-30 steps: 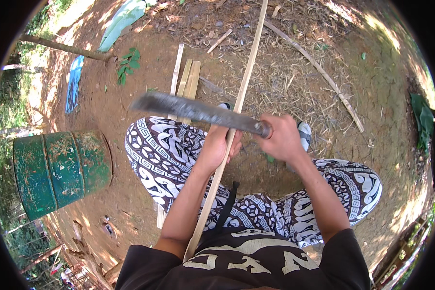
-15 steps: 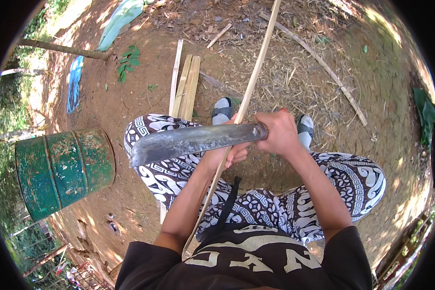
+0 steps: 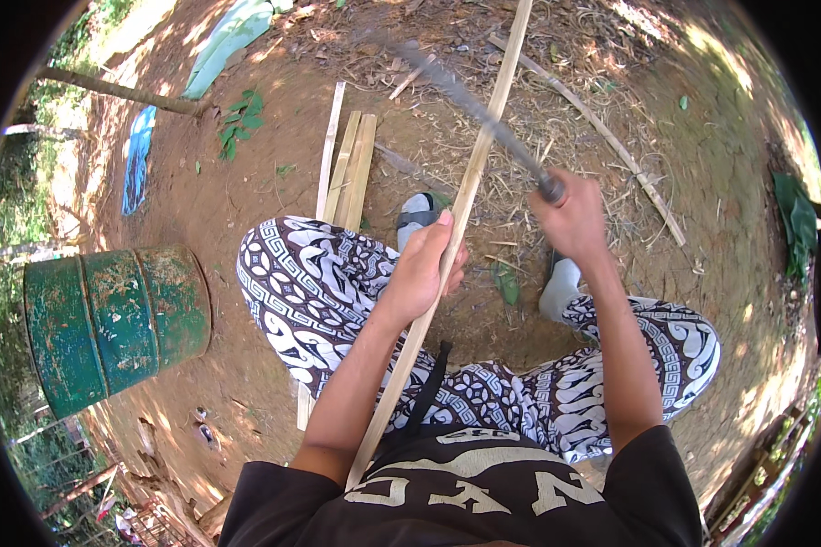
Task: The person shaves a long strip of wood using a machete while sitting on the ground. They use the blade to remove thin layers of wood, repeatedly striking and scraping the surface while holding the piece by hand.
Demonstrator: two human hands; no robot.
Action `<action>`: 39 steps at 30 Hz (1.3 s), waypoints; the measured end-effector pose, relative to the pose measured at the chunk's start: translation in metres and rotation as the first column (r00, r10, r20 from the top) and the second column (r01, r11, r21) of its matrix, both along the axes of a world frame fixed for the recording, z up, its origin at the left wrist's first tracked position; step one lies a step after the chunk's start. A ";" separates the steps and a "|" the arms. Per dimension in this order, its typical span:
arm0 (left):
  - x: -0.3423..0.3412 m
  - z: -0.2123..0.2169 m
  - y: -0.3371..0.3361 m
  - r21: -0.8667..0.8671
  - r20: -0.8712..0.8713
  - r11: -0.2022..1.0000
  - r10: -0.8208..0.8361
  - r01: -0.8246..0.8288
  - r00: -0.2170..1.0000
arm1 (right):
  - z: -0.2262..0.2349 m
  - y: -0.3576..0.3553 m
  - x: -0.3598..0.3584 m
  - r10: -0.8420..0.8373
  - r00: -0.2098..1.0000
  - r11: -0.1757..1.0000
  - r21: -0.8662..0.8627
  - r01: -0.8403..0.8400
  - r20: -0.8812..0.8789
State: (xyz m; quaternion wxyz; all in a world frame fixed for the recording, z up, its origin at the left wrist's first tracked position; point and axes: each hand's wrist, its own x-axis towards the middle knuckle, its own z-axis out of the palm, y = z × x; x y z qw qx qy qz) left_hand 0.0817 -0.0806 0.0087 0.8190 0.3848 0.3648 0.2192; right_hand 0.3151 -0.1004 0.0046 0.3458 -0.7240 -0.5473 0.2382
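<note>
A long pale bamboo strip [image 3: 476, 169] slants from my belly up past the far edge of the view. My left hand [image 3: 421, 269] is closed around it at about mid-length, thumb on top. In my right hand [image 3: 570, 217] is the handle of a machete [image 3: 488, 117], gripped in a fist to the right of the strip. The blade, smeared by motion and seen almost edge-on, points far left and crosses over the strip in this view. Whether it touches the strip I cannot tell.
Several split bamboo slats [image 3: 360, 173] lie beyond my left knee. A rusty green drum [image 3: 119, 319] stands to the left. Shavings [image 3: 575, 137] cover the ground ahead, with a long thin stick [image 3: 611, 137] among them. A blue plastic piece [image 3: 138, 159] lies far left.
The machete has swung from lying across the strip above my left hand to pointing far left. My right hand has moved right and away from me. The strip has turned, showing a broader face.
</note>
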 end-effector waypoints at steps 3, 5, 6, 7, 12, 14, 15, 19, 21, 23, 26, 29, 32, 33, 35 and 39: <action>-0.001 -0.003 0.000 0.064 -0.086 0.998 0.014 -0.008 0.996 | -0.007 -0.016 -0.020 0.202 0.974 0.977 0.044 -0.207 0.100; 0.000 -0.006 -0.008 0.077 -0.110 0.993 0.098 -0.090 0.989 | -0.013 -0.020 -0.029 0.253 0.950 0.962 0.060 -0.267 0.183; 0.002 -0.006 -0.009 0.131 -0.162 0.987 0.113 -0.093 0.980 | -0.014 -0.020 -0.032 0.243 0.945 0.962 0.073 -0.264 0.221; 0.002 -0.005 -0.011 0.181 -0.215 0.979 0.131 -0.092 0.968 | -0.015 -0.022 -0.034 0.233 0.938 0.961 0.083 -0.262 0.256; 0.000 -0.004 -0.017 0.382 -0.322 0.924 0.114 0.018 0.940 | -0.034 -0.014 -0.010 0.235 0.929 0.959 0.085 -0.269 0.286; -0.007 -0.011 -0.014 0.400 -0.364 0.913 0.082 0.076 0.928 | -0.055 -0.009 0.007 0.138 0.944 0.985 0.057 -0.162 0.298; -0.007 -0.014 -0.014 0.361 -0.380 0.927 0.051 0.097 0.924 | -0.074 -0.007 0.023 0.039 0.949 0.999 0.010 -0.044 0.313; -0.015 -0.018 -0.010 0.345 -0.460 0.929 0.045 0.132 0.887 | -0.126 0.010 0.112 -0.441 0.822 0.800 -0.258 0.542 0.360; -0.016 -0.025 -0.011 0.528 -0.460 0.828 0.091 0.189 0.883 | -0.134 0.012 0.118 -0.593 0.749 0.726 -0.205 0.656 0.295; -0.011 -0.018 -0.008 0.577 -0.494 0.790 0.138 0.205 0.858 | -0.117 0.005 0.102 -0.614 0.771 0.740 -0.215 0.637 0.167; -0.001 -0.012 -0.005 0.492 -0.499 0.847 0.083 0.202 0.863 | -0.066 0.013 0.038 -0.430 0.880 0.896 -0.209 0.391 -0.199; 0.006 -0.004 -0.009 0.353 -0.450 0.920 0.004 0.173 0.893 | -0.024 0.010 -0.018 -0.232 0.804 0.964 -0.240 0.115 -0.547; 0.009 -0.002 -0.010 0.294 -0.412 0.935 -0.061 0.197 0.909 | -0.015 0.005 -0.040 -0.030 0.841 0.991 -0.124 -0.045 -0.540; 0.009 0.001 -0.009 0.267 -0.393 0.944 -0.076 0.193 0.917 | -0.012 0.005 -0.043 -0.007 0.841 0.994 -0.092 -0.051 -0.541; 0.008 0.005 -0.008 0.174 -0.334 0.967 -0.119 0.185 0.935 | -0.009 0.004 -0.041 -0.016 0.844 0.997 -0.075 -0.028 -0.536; 0.005 0.004 -0.013 -0.044 -0.181 0.981 -0.191 0.186 0.965 | -0.012 0.013 -0.025 -0.169 0.829 0.986 -0.086 0.146 -0.533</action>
